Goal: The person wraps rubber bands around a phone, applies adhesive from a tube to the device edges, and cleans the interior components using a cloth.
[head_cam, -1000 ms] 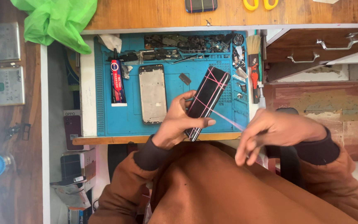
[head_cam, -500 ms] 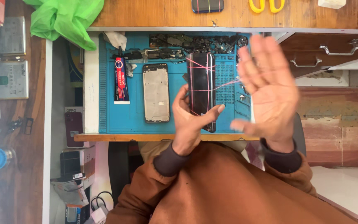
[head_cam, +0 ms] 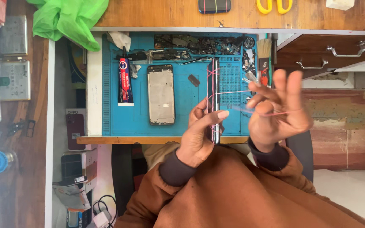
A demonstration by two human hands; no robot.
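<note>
I grip the phone on edge in my left hand, above the blue mat on the counter. My right hand, fingers spread, stretches a pink rubber band. Keep tension even so the band seats flat.

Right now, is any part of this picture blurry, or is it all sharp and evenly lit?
In the head view, the right hand is smeared by motion blur, its fingers soft-edged; the left hand, the phone it holds edge-on and the blue mat look sharp. Light is soft and even, with no strong glare, and the bench lies foreshortened from above.
</note>
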